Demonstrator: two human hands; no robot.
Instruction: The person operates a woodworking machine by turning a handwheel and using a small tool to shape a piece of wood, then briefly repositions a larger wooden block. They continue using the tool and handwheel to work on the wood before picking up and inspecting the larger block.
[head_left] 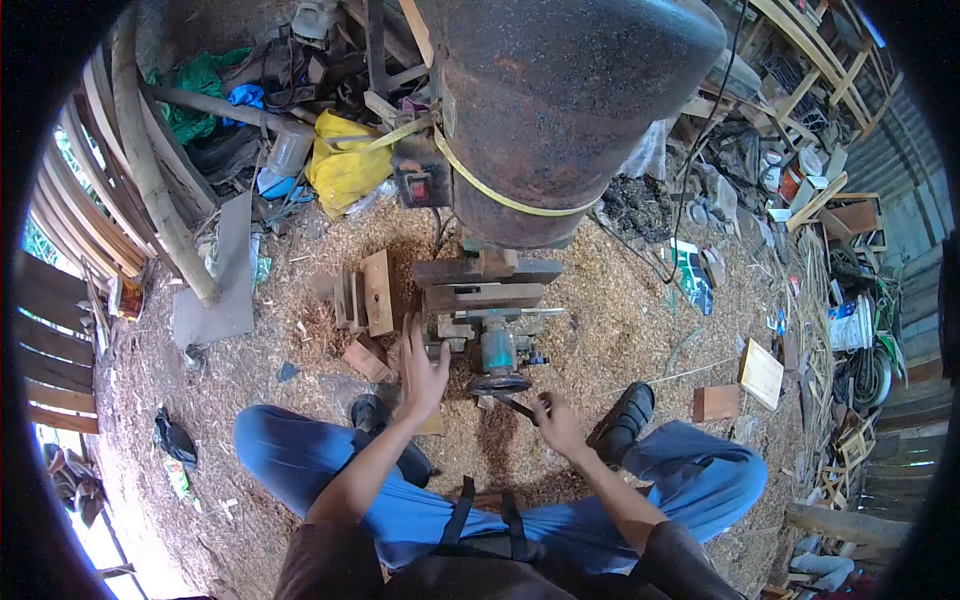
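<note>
My right hand (562,428) is closed round the dark crank handle (517,407) that sticks out from a black handwheel (498,384). The wheel sits at the near end of a green-and-metal screw vise (497,345). Wooden jaw pieces (485,297) lie across the vise's far end, under the machine's big rusty housing (570,110). To the left of the vise, my left hand (427,372) has its fingers stretched out, pointing away from me. Its fingertips are close to the jaws' left end; whether they touch cannot be made out.
Wooden blocks (378,292) stand left of the vise, with a reddish block (367,358) near them. More blocks (716,403) lie at right. A red switch (418,190) is on the machine. Sawdust covers the floor; a cable (640,258) hangs at right.
</note>
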